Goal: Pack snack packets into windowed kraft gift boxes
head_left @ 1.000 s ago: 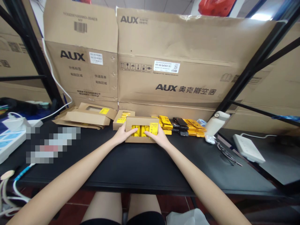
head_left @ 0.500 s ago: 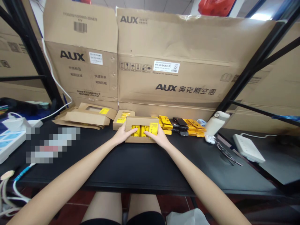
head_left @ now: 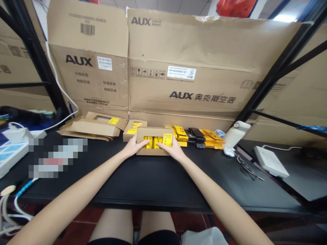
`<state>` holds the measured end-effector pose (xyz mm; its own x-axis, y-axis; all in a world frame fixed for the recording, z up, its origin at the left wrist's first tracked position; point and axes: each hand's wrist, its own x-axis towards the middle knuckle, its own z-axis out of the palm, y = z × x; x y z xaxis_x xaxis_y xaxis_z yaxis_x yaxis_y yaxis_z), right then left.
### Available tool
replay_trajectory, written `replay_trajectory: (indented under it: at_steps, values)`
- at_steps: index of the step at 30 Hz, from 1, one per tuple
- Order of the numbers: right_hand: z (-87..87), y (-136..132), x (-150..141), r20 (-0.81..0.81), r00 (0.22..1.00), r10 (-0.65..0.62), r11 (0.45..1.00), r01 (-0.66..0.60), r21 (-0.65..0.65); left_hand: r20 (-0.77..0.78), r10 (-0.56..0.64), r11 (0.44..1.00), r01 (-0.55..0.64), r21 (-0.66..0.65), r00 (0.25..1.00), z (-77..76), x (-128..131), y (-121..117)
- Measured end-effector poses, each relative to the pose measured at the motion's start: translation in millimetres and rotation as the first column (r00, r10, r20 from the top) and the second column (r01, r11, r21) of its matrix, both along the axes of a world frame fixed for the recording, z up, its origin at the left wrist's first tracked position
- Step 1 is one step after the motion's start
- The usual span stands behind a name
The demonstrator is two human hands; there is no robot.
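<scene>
A small brown cardboard box [head_left: 153, 131] with a window showing yellow packets stands on the black table [head_left: 153, 183]. My left hand [head_left: 133, 147] grips its left end, thumb laid across the front. My right hand [head_left: 172, 149] grips its right end, thumb also on the front. Both hands are closed round the box. A second small box [head_left: 130, 133] with a yellow label sits just behind it on the left. Loose yellow packets [head_left: 207, 136] and black packets [head_left: 196, 132] lie to the right of the box.
Flattened brown boxes [head_left: 94, 126] lie at the back left. Large AUX cartons [head_left: 184, 68] wall off the back. A white bottle [head_left: 235, 133] lies on the right beside glasses [head_left: 247, 166] and a white power strip [head_left: 271, 161]. Black shelf posts [head_left: 278, 64] stand on both sides.
</scene>
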<state>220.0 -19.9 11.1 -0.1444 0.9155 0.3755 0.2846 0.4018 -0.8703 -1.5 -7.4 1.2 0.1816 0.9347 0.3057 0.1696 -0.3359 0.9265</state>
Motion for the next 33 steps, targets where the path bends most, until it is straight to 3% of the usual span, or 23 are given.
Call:
replay_trajectory:
  at_steps: [33]
  values:
    - [0.9,-3.0,-1.7,0.053,0.996,-0.070,0.998,0.070,0.009,0.045,-0.045,0.999,0.047,-0.028,0.998,2.8,1.0,-2.0]
